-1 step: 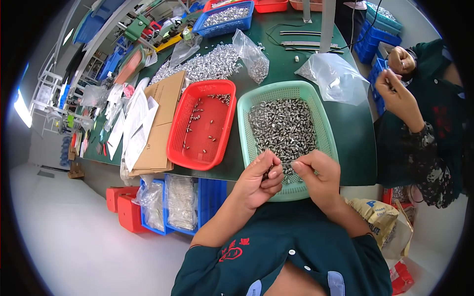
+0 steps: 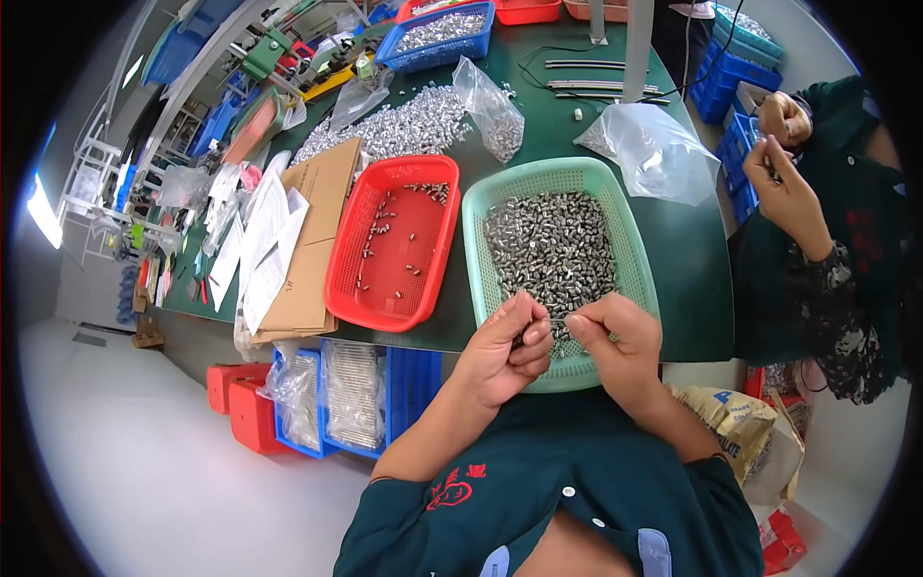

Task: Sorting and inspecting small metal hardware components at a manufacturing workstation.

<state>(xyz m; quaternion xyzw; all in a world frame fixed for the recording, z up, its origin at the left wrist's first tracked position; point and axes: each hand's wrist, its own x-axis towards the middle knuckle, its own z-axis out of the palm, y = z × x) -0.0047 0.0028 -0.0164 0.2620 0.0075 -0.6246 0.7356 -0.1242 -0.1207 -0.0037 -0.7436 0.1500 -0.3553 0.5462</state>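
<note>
Over the near part of a pale green basket (image 2: pixel 478 269), my two hands almost meet. My left hand (image 2: pixel 502 351) is closed, its fingers curled round a few small dark metal cylinders, mostly hidden. Thumb and forefinger of my right hand (image 2: pixel 620 346) pinch together, and a thin pale piece too small to name seems to show between the hands. Below them lies a heap of small metal cylinders (image 2: pixel 548 240) in the basket. To its left stands a red basket (image 2: pixel 341 274) with a few such cylinders scattered inside.
Cardboard (image 2: pixel 308 250) and papers lie left of the red basket. Behind are a pile of silvery parts (image 2: pixel 413 125), clear plastic bags (image 2: pixel 663 159), a blue basket (image 2: pixel 437 62) and a metal post (image 2: pixel 636 58). On the right, a co-worker's hands (image 2: pixel 788 188) hold something small.
My hands stay almost where they were, with a very slight shift of the fingers. The co-worker's hands have moved a little to the right.
</note>
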